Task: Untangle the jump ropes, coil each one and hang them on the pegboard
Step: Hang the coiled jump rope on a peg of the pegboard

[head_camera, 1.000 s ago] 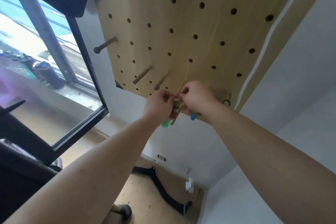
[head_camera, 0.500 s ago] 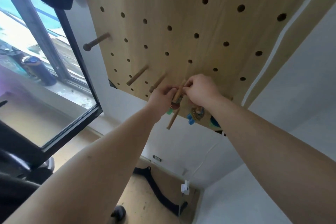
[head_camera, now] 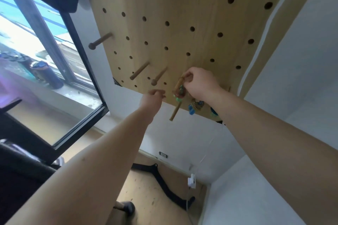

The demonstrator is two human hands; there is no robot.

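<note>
A wooden pegboard [head_camera: 182, 14] with rows of holes fills the upper middle. A coiled jump rope with green parts and wooden handles [head_camera: 178, 95] hangs near the board's lower edge; one handle [head_camera: 174, 112] dangles below it. My right hand [head_camera: 200, 84] pinches the top of this rope at a peg. A second coiled rope with blue parts [head_camera: 195, 106] hangs just right of it, partly hidden by my right wrist. My left hand [head_camera: 152, 97] hovers left of the green rope, fingers loosely curled, holding nothing.
Three wooden pegs stick out of the board: one at the left [head_camera: 100, 40], two lower [head_camera: 140, 70] [head_camera: 159, 78]. A black-framed window [head_camera: 60, 64] stands open at the left. White wall runs right. Below lie a black curved bar [head_camera: 164, 186] and a white plug [head_camera: 191, 181].
My left hand has let go of the green rope and drawn back to the left. The right hand stays pinched at the rope's top. The rope now hangs on the board.
</note>
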